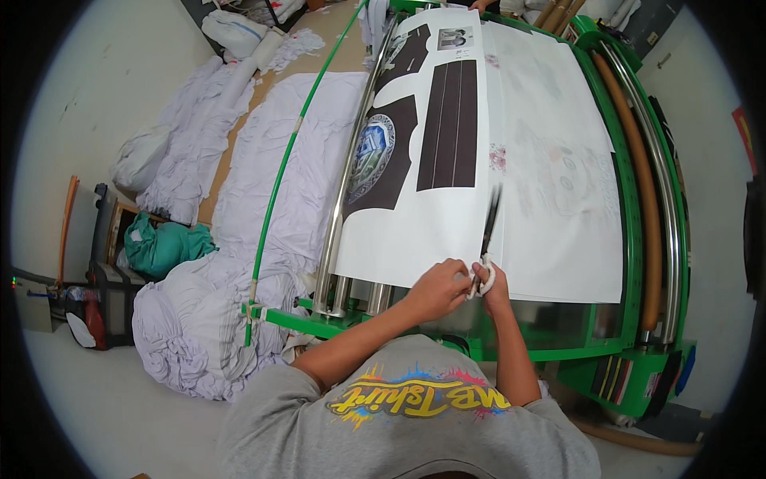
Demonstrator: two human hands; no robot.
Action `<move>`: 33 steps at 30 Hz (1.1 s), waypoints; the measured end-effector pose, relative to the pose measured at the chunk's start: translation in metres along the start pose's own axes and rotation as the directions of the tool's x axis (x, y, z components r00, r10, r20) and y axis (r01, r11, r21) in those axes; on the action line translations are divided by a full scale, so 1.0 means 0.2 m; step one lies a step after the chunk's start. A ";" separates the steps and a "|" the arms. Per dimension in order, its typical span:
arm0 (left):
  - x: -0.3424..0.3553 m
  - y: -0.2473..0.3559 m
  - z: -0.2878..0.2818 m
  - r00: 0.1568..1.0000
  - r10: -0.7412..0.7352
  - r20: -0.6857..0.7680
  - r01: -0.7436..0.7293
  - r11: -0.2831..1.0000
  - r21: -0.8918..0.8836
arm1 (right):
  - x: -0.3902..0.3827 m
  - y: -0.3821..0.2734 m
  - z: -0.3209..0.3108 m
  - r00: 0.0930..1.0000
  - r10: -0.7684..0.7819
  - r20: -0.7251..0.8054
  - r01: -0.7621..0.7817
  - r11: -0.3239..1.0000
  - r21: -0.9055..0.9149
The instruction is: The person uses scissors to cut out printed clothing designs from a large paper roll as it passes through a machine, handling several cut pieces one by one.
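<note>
Scissors point(492, 221) with white-wrapped handles point away from me, their dark blades blurred, over the right edge of a printed paper sheet point(383, 247). My right hand point(496, 294) is closed round the handles. Just left of it, at the sheet's near edge, my left hand point(440, 289) has its fingers curled in against the scissors' handles. What those fingers grip, if anything, is hidden. The printed sheet bears dark garment-shaped panels, one with a blue and grey round design. A paler sheet point(558, 239) with faint prints lies along its right side.
The sheets lie on a green-framed roller machine point(630, 239) with metal rollers point(339, 199) at left and a brown roll point(638, 199) at right. White fabric point(271, 176) lies left, beyond a green bar point(279, 172). At the far end, another person's hand point(480, 5) touches the machine.
</note>
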State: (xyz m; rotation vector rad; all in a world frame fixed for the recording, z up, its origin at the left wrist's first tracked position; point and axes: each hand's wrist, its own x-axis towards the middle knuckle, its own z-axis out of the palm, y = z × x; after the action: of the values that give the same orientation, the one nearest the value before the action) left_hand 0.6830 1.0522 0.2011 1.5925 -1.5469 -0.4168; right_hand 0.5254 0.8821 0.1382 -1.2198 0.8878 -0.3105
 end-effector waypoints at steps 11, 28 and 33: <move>-0.09 -0.21 0.34 0.986 -0.161 0.041 0.126 0.884 0.450 | -0.06 0.01 -0.68 0.928 -0.064 -0.368 0.009 0.989 -0.150; 0.09 -0.21 0.74 0.997 0.074 0.002 -0.070 0.934 0.350 | -0.63 0.16 -1.12 0.745 -0.406 -0.529 0.092 0.848 -0.522; 0.23 -0.14 0.90 0.997 0.071 0.025 -0.075 0.940 0.334 | -1.10 0.41 -1.06 0.999 0.016 -0.035 -0.013 0.996 0.091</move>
State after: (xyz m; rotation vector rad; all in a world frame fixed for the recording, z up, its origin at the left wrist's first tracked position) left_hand 0.5755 0.9440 0.0901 1.7826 -1.7507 -0.1247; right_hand 0.2105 0.9091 0.1430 -1.1265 0.9037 -0.3579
